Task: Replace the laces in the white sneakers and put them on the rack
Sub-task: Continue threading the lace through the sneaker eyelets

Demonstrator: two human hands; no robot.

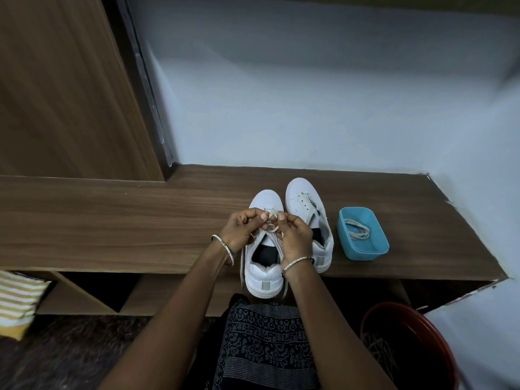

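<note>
Between fingertips: lace (270, 219), pinched by left hand (244, 229) and right hand (295, 235).
Beneath fingers: near sneaker (263, 273), eyelets hidden.

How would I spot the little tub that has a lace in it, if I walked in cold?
Find the long wooden bench along the pale wall. Two white sneakers sit on it; just to the right of the right sneaker stands the tub. It is the only blue thing there, a small rectangular plastic tub with a coiled pale lace inside.
</note>
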